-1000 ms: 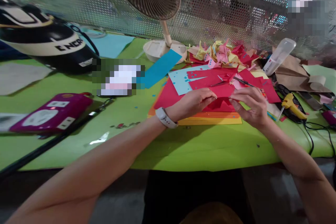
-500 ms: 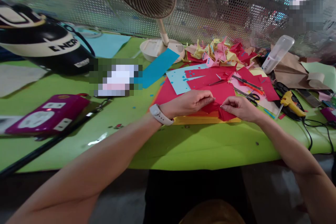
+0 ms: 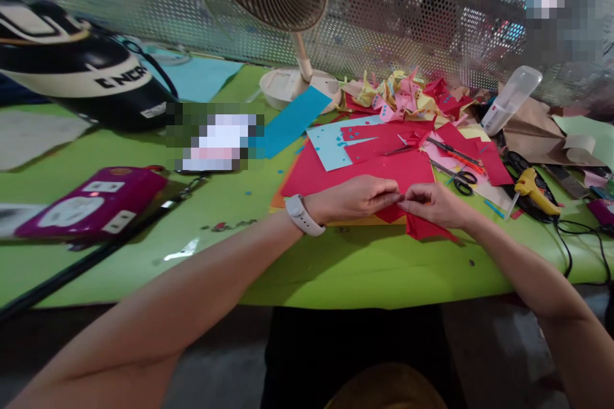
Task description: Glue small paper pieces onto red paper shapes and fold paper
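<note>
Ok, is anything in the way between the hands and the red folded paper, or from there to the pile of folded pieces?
Nothing visible: the left hand and right hand both seem to pinch the red folded paper. Toward the pile lie only low things, like the red sheet and red strips.

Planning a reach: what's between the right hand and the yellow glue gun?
Black-handled scissors, pale paper and a small blue strip, in the head view.

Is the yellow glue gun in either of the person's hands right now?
No, both hands hold red paper; the glue gun lies off right.
</note>
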A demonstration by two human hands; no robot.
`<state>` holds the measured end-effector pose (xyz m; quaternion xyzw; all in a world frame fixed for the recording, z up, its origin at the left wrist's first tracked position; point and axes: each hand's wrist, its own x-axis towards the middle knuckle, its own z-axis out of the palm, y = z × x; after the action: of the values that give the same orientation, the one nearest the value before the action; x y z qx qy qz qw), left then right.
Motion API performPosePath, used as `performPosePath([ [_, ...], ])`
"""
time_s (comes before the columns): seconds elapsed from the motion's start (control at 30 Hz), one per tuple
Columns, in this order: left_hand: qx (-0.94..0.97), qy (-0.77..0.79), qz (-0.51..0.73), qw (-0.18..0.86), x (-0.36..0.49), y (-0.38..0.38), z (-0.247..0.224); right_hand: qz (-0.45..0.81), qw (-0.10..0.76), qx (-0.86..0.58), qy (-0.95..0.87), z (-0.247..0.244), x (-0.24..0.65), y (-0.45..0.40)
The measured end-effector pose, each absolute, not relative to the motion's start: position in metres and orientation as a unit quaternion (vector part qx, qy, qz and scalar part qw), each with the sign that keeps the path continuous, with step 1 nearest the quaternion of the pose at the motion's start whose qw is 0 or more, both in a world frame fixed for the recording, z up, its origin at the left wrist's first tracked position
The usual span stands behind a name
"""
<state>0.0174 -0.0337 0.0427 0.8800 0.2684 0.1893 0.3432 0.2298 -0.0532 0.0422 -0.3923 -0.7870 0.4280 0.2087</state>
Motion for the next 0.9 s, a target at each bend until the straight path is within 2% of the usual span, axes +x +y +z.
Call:
performPosePath([
  [0.2, 0.753, 0.293, 0.278, 0.520, 0.018, -0.033, 0.041, 0.385, 0.259, -0.393, -0.793, 0.041, 0.233, -0.051],
  [0.33, 0.677, 0.310, 0.311, 0.590, 0.019, -0.031, 0.035, 0.325, 0.273, -0.396, -0.815, 0.043, 0.234, -0.052],
  [0.9, 0.638, 0.327, 0.387, 0.581, 0.020, -0.034, 0.031, 0.296, 0.285, -0.386, -0.826, 0.044, 0.237, -0.050],
])
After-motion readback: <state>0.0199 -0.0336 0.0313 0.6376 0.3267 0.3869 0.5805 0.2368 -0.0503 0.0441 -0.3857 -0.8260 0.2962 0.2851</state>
